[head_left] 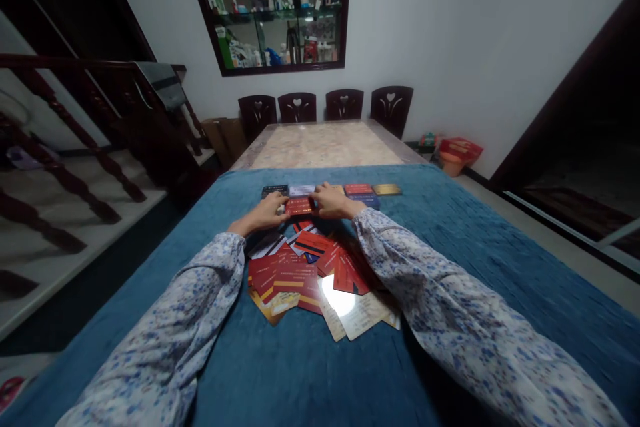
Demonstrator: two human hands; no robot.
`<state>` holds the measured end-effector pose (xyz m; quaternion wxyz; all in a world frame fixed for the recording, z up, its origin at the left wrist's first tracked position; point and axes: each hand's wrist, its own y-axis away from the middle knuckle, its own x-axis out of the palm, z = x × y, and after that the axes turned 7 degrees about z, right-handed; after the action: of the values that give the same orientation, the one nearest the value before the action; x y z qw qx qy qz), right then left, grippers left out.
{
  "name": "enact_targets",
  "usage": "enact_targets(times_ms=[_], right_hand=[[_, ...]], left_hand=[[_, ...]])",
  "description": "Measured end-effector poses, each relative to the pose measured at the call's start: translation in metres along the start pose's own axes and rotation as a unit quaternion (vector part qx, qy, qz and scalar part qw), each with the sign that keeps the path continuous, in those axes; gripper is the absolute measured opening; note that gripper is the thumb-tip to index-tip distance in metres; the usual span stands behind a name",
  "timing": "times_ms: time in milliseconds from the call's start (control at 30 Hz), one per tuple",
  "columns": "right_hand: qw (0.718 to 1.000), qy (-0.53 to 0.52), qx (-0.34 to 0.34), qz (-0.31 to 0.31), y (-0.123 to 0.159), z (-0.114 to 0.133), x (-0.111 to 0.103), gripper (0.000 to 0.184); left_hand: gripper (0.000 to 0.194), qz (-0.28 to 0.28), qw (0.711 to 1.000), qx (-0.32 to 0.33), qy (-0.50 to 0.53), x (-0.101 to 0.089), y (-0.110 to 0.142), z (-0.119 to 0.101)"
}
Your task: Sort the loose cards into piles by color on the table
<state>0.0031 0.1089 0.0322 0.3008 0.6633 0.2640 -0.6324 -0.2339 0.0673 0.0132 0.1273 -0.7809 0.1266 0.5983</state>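
Observation:
A red card lies between my two hands at the front of the rows of cards, perhaps with others under it. At its left edge, my left hand has its fingers curled against it. My right hand grips the opposite edge with bent fingers, covering part of the cards behind. Just nearer to me spreads a loose, overlapping pile of cards, mostly red, with some pale and gold ones. Behind my hands sit a dark card, a silvery card, a red card, a gold card and a blue card.
A blue cloth covers the near part of the table; the bare stone-patterned tabletop shows beyond it. Several dark chairs stand at the far end. A wooden railing is on the left, and a red bag on the right.

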Motion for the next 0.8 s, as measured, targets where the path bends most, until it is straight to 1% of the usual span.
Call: enact_targets(times_ms=[300,533,700,800], right_hand=[[1.0,0.007,0.02,0.022,-0.008,0.0,0.001,0.04],[0.999,0.015,0.028,0.036,-0.014,-0.002,0.003,0.042],[0.999,0.014,0.024,0.037,-0.018,-0.005,0.006,0.04],[0.999,0.009,0.022,0.04,-0.019,-0.006,0.007,0.039]], left_hand=[[0.052,0.018,0.999,-0.041,-0.023,0.008,-0.014,0.006],[0.052,0.042,0.996,-0.053,-0.059,0.01,-0.019,0.007],[0.045,0.058,0.995,-0.04,-0.063,0.01,-0.022,0.008],[0.042,0.048,0.997,-0.034,-0.049,0.013,-0.024,0.011]])
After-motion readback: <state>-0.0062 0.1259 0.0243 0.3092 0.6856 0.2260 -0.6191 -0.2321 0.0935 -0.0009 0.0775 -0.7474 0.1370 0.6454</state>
